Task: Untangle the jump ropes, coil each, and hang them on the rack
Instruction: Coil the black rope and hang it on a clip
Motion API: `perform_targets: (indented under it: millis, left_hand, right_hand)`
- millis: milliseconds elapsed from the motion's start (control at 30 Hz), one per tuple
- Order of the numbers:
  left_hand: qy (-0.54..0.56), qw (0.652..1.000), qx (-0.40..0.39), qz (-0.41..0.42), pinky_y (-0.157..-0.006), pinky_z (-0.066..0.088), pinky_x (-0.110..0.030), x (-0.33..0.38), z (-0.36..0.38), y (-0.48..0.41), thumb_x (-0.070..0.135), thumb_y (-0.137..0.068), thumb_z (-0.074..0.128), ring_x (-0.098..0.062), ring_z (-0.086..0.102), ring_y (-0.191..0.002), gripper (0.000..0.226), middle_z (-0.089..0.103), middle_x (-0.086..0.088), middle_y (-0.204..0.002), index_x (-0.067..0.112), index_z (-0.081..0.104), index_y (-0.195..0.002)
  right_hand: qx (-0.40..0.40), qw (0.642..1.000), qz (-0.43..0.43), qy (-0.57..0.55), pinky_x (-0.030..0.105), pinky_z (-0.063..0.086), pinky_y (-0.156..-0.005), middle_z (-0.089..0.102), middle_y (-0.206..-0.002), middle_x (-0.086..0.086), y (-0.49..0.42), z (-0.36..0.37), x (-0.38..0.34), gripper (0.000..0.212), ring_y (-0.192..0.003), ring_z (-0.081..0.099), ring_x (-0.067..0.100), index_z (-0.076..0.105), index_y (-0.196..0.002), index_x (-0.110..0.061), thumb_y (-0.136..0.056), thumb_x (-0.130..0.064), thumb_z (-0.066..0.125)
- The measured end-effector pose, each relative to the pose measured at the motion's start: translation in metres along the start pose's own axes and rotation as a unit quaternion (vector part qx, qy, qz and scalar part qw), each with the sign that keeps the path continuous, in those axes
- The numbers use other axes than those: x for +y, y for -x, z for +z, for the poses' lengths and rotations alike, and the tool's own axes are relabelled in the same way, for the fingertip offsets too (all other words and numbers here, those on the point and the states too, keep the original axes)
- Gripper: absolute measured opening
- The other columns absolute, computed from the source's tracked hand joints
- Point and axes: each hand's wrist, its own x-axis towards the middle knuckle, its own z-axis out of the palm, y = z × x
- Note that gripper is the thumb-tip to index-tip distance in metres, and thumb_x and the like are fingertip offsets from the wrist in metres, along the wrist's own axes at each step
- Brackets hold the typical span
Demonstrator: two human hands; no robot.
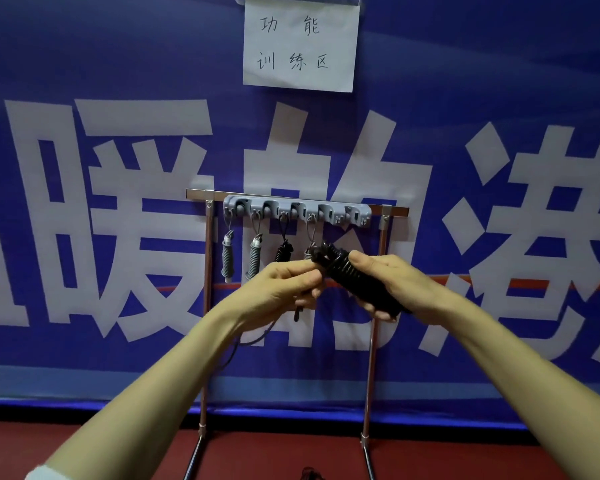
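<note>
My right hand (pixel 392 282) grips a black jump rope (pixel 352 271) wound tightly around its handles. My left hand (pixel 284 289) pinches the rope's free end beside the bundle; a loose black strand hangs down below that wrist. Both hands are held in front of a grey hook rack (pixel 297 210) on a metal stand. Two grey coiled ropes (pixel 227 259) hang from its left hooks. A black coiled rope (pixel 284 250) hangs third. A fourth grey one (pixel 309 251) is mostly hidden behind my hands. The rightmost hook (pixel 355 216) is bare.
The stand's metal legs (pixel 207 306) reach down to a dark red floor. A blue banner with big white characters (pixel 118 220) fills the wall behind. A white paper sign (pixel 300 46) is taped above. Something dark lies on the floor (pixel 309 474) at the bottom edge.
</note>
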Motion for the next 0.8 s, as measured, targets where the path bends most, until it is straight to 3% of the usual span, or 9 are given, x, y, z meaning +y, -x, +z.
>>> perform_targets:
  millis: [100, 167, 267, 333, 433, 500, 567, 700, 800]
  left_hand:
    - [-0.076, 0.995, -0.064, -0.002, -0.069, 0.039, -0.021, 0.002, -0.012, 0.000, 0.022, -0.089, 0.063, -0.011, 0.045, -0.070, 0.020, 0.056, 0.001, -0.076, 0.022, 0.074, -0.106]
    - [-0.123, 0.989, -0.086, -0.015, -0.070, 0.044, -0.023, 0.006, -0.016, -0.003, 0.018, -0.083, 0.071, -0.012, 0.051, -0.071, 0.009, 0.061, 0.000, -0.077, 0.023, 0.076, -0.088]
    - [-0.233, 0.963, -0.132, -0.045, -0.073, 0.049, -0.022, 0.018, -0.019, -0.010, -0.001, -0.084, 0.068, -0.014, 0.055, -0.072, 0.022, 0.064, -0.016, -0.081, 0.020, 0.075, -0.078]
    - [-0.368, 0.908, -0.182, -0.078, -0.075, 0.048, -0.026, 0.027, -0.021, -0.017, 0.001, -0.084, 0.069, -0.015, 0.056, -0.074, 0.012, 0.066, -0.021, -0.081, 0.011, 0.075, -0.085]
    - [-0.525, 0.809, -0.238, -0.114, -0.074, 0.048, -0.025, 0.039, -0.019, -0.028, 0.013, -0.085, 0.071, -0.001, 0.058, -0.070, 0.010, 0.068, 0.005, -0.075, 0.022, 0.076, -0.086]
    - [-0.591, 0.773, -0.209, -0.093, -0.066, 0.042, -0.009, 0.045, -0.014, -0.034, 0.021, -0.087, 0.071, 0.008, 0.057, -0.066, 0.009, 0.066, 0.012, -0.076, 0.018, 0.076, -0.094]
    - [-0.628, 0.764, -0.142, -0.049, -0.060, 0.039, -0.007, 0.044, -0.009, -0.035, 0.024, -0.089, 0.068, 0.007, 0.056, -0.064, 0.014, 0.066, 0.009, -0.079, 0.015, 0.076, -0.098]
    - [-0.621, 0.784, 0.010, -0.007, -0.075, 0.052, -0.037, 0.023, -0.001, -0.032, 0.022, -0.091, 0.064, -0.014, 0.064, -0.077, 0.015, 0.072, -0.001, -0.084, 0.013, 0.075, -0.094]
    - [-0.588, 0.804, 0.095, 0.005, -0.078, 0.052, -0.041, 0.013, 0.009, -0.031, 0.017, -0.093, 0.058, -0.023, 0.065, -0.083, 0.018, 0.073, -0.007, -0.088, 0.011, 0.075, -0.096]
  right_hand:
    - [-0.052, 0.998, 0.021, -0.006, 0.024, 0.039, -0.042, 0.055, -0.064, 0.009, 0.005, -0.004, 0.001, 0.059, -0.048, 0.045, 0.019, 0.059, -0.091, -0.009, -0.083, -0.068, 0.050]
    - [-0.088, 0.996, 0.025, 0.005, 0.024, 0.039, -0.042, 0.055, -0.065, 0.010, 0.006, -0.004, 0.000, 0.054, -0.048, 0.046, 0.018, 0.061, -0.088, -0.014, -0.083, -0.067, 0.050]
    - [-0.145, 0.987, 0.043, 0.056, 0.023, 0.042, -0.046, 0.056, -0.068, 0.009, 0.008, -0.002, -0.004, 0.048, -0.052, 0.048, 0.018, 0.065, -0.089, -0.019, -0.086, -0.064, 0.048]
    - [-0.169, 0.977, 0.062, 0.113, 0.023, 0.043, -0.048, 0.056, -0.066, 0.007, 0.007, 0.000, -0.008, 0.055, -0.054, 0.050, 0.019, 0.062, -0.099, -0.009, -0.091, -0.061, 0.046]
    - [-0.204, 0.948, 0.088, 0.228, 0.025, 0.043, -0.050, 0.056, -0.065, 0.006, 0.003, 0.006, -0.017, 0.053, -0.055, 0.051, 0.020, 0.062, -0.096, -0.013, -0.088, -0.063, 0.047]
    - [-0.205, 0.926, 0.103, 0.299, 0.025, 0.045, -0.053, 0.057, -0.068, 0.006, -0.001, 0.010, -0.020, 0.048, -0.057, 0.052, 0.019, 0.062, -0.090, -0.018, -0.090, -0.063, 0.047]
    - [-0.164, 0.906, 0.111, 0.373, 0.026, 0.044, -0.054, 0.056, -0.070, 0.005, -0.005, 0.011, -0.020, 0.049, -0.057, 0.052, 0.016, 0.060, -0.086, -0.019, -0.090, -0.065, 0.045]
    - [-0.084, 0.856, 0.110, 0.499, 0.030, 0.039, -0.058, 0.053, -0.069, 0.001, -0.011, 0.011, -0.023, 0.057, -0.059, 0.049, 0.016, 0.061, -0.090, -0.014, -0.091, -0.067, 0.040]
    - [-0.020, 0.811, 0.105, 0.575, 0.032, 0.041, -0.061, 0.054, -0.073, -0.002, -0.015, 0.016, -0.020, 0.060, -0.072, 0.055, 0.019, 0.062, -0.098, -0.019, -0.090, -0.071, 0.033]
